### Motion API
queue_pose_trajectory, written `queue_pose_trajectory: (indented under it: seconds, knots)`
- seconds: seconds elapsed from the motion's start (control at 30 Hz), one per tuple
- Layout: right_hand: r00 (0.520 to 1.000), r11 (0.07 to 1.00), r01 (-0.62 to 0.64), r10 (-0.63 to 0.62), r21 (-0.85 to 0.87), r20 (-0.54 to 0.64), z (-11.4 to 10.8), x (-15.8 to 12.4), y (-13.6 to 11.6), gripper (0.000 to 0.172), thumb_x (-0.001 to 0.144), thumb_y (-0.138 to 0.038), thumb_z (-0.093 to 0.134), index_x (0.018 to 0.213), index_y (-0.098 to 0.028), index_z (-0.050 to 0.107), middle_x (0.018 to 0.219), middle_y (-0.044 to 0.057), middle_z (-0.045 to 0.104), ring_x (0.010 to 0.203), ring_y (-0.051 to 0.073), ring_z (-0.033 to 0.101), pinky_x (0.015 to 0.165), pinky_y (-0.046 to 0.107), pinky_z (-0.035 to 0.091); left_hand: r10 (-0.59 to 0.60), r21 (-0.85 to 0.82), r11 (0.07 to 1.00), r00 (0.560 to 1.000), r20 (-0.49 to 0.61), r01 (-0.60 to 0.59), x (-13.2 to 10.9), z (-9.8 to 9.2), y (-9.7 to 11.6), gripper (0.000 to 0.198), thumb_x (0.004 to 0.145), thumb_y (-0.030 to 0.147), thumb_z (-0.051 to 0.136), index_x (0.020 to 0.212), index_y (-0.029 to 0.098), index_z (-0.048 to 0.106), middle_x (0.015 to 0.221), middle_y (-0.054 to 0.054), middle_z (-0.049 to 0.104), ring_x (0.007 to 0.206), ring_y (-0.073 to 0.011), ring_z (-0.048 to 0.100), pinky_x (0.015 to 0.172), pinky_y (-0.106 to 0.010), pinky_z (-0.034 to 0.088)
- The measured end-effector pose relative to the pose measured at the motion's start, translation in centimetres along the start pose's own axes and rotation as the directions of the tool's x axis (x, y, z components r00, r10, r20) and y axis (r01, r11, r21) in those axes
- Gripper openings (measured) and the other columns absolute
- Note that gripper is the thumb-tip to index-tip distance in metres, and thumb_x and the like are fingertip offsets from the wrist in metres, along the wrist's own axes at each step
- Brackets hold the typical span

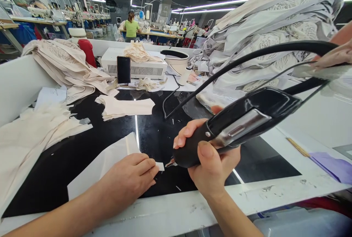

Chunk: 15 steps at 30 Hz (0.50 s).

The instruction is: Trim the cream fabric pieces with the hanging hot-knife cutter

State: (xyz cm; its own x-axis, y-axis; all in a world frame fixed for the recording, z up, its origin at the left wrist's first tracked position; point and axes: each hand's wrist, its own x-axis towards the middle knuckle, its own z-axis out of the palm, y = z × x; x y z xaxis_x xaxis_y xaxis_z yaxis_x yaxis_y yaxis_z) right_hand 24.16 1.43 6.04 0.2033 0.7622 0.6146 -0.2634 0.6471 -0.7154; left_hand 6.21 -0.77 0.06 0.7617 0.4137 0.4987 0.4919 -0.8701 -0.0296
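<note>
My right hand [210, 163] is wrapped round a black corded handheld tool [239, 119] with a silver lever on its side. The tool's small metal tip [171, 162] points left, just beside the end of a narrow white strip. My left hand [129, 176] is closed, its fingers pinching that strip, which sticks out past the fingertips. A white fabric piece [95, 167] lies flat on the black work surface [162, 138] under and behind this hand. How the strip joins the fabric is hidden by the fingers.
Beige cut fabric pieces [128, 106] lie ahead. Fabric heaps stand at left [24, 130] and right [264, 31]. Behind are a phone [123, 70], a vented white box [148, 71] and a round tub [177, 64]. The tool's black cable [220, 73] arcs overhead. Someone in green [131, 28] sits farther back.
</note>
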Motion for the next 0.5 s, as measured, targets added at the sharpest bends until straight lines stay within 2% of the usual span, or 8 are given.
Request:
queue_pose_trajectory:
  seconds: [0.17,0.33,0.5]
  knots:
    - [1.000,1.000,0.024,-0.025,-0.010,-0.017,0.15,0.59,0.20,0.035,0.085,-0.037,0.082,0.116,-0.030,0.065,0.081,-0.005,0.066,0.056,0.011,0.063,0.049,0.027,0.058,0.002,0.007,1.000,1.000,0.010,-0.002,-0.08,0.06,0.00,0.043,0.113,0.019,0.028,0.109,0.008,0.069,0.100,-0.009,0.072,0.089,-0.0207,0.067,0.079,-0.034,0.058]
    - [1.000,1.000,0.010,-0.010,-0.004,-0.005,0.30,0.51,0.45,0.040,0.085,-0.037,0.082,0.120,-0.031,0.062,0.081,-0.005,0.066,0.056,0.012,0.063,0.049,0.027,0.058,-0.005,0.023,1.000,1.000,0.024,0.005,-0.13,0.19,0.07,0.038,0.112,0.019,0.032,0.110,0.009,0.068,0.103,-0.010,0.072,0.090,-0.0208,0.066,0.079,-0.034,0.058]
    - [1.000,1.000,-0.004,0.004,0.009,0.005,0.37,0.32,0.50,0.038,0.087,-0.034,0.080,0.119,-0.032,0.060,0.082,-0.005,0.067,0.058,0.012,0.064,0.050,0.027,0.057,-0.011,0.022,1.000,0.999,0.037,0.011,-0.19,0.25,0.17,0.031,0.112,0.020,0.038,0.109,0.010,0.067,0.104,-0.010,0.072,0.092,-0.0206,0.067,0.082,-0.033,0.058]
